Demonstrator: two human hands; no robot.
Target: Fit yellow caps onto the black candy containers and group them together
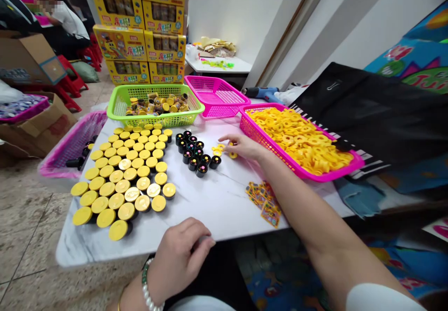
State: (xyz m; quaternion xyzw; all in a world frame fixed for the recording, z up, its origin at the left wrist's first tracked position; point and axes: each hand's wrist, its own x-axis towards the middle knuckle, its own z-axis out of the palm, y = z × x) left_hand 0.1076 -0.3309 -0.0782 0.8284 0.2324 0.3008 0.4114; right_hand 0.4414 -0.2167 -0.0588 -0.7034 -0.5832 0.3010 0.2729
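Note:
My right hand (244,146) is over the table with its index finger stretched out and its fingers apart. Small yellow rings (217,150) lie at its fingertips, some partly under the hand; whether it touches them I cannot tell. Just left of them stands a cluster of black cups (192,162) with pink and yellow bits inside. My left hand (184,255) is at the table's front edge, fingers curled in against the thumb; what they hold, if anything, is hidden. Many yellow-lidded black cups (122,186) fill the table's left side. Orange printed packets (270,214) lie beside my right forearm.
A pink basket (357,167) heaped with yellow rings stands at right. Behind are a green basket (115,110) of small wrapped cups, another pink basket (217,91) and a blue heat gun (268,94). Stacked yellow boxes (121,42) rise beyond. A person (70,21) sits far left.

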